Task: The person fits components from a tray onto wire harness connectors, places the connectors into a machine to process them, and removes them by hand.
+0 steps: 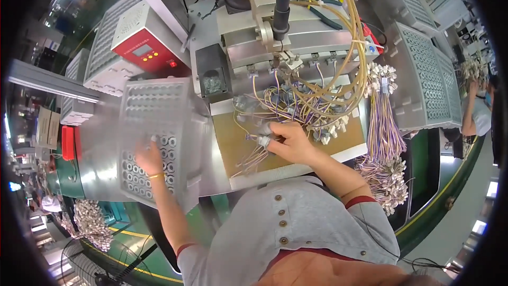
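My left hand [148, 157] reaches into a grey plastic tray [153, 106] of small round ring parts and its fingertips pinch at one of them. My right hand [288, 142] rests on the brown work board [233, 145] and grips a small grey part with thin purple and yellow wires [250, 159] trailing from it. Its fingertips wear pale finger covers. A tangle of yellow and purple wires [309, 103] lies just beyond that hand, below the metal fixture [286, 32].
A red and white control box [145, 42] stands at the back left. Bundles of purple wire harnesses [383, 127] hang at the right beside stacked grey trays [423, 74]. Another person [476, 111] stands at the far right. A fan guard [90, 265] is at lower left.
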The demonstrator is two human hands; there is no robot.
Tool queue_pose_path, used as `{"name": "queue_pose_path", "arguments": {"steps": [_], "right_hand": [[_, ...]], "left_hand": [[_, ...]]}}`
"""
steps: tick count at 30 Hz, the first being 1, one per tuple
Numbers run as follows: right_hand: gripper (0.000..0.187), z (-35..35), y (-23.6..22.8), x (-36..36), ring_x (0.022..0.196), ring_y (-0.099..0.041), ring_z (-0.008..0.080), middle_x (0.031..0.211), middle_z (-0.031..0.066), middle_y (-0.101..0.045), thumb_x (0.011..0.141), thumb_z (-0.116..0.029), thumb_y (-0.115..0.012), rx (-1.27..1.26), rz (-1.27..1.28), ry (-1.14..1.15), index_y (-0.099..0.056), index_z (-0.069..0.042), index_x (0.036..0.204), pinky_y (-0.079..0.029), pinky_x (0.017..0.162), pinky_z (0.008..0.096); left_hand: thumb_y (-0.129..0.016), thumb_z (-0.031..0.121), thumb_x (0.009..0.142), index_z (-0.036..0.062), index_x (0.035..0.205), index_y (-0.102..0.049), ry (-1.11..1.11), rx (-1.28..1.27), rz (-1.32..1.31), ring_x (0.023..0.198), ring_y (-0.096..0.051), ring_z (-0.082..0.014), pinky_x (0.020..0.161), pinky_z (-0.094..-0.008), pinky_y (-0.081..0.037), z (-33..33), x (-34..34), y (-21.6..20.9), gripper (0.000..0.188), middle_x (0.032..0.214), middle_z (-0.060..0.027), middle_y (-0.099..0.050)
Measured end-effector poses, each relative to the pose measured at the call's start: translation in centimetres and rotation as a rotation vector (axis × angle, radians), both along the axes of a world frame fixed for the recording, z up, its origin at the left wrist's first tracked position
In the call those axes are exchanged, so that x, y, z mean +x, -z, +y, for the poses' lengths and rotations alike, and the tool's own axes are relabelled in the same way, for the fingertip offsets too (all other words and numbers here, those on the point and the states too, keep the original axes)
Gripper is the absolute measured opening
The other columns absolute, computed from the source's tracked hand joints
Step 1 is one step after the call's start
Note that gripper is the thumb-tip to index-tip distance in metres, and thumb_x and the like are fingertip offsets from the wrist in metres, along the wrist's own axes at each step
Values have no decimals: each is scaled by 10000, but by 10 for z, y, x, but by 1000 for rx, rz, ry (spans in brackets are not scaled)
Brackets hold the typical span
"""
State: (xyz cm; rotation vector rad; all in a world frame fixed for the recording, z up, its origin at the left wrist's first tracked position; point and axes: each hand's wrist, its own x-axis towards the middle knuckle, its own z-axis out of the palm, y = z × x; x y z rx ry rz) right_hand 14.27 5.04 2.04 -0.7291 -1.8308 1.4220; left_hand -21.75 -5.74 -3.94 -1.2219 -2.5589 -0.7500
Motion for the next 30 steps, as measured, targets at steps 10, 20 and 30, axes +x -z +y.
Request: {"name": "queue_pose_path", "arguments": {"steps": [10, 20, 30], "right_hand": [[55, 1, 1, -7, 472, -383, 34, 529, 8, -443, 694, -3, -580, 39, 17, 29, -530, 9, 716, -318, 411, 206], [55, -9, 3, -1, 468, -386, 33, 526, -4, -474, 644, -9, -576, 14, 29, 52, -530, 0, 674, -313, 408, 201], [125, -9, -8, 9, 389, -331, 143, 467, 53, -390, 585, -7, -581, 253, -19, 32, -457, -9, 576, -273, 372, 254]], "left_hand": [[-555, 32, 775, -2, 1108, -493, 644, 341, -1535, 703, -580, -174, 571, -263, -478, 25, 185, -45, 340, 977, -133, -574], [-560, 7, 772, -54, 1122, -463, 751, 339, -1582, 743, -570, -156, 540, -237, -486, 18, 208, -54, 368, 991, -136, -566], [-564, -35, 762, -44, 1041, -539, 805, 346, -1427, 595, -470, -59, 474, -179, -373, 22, 222, -62, 280, 835, -53, -573]]}}
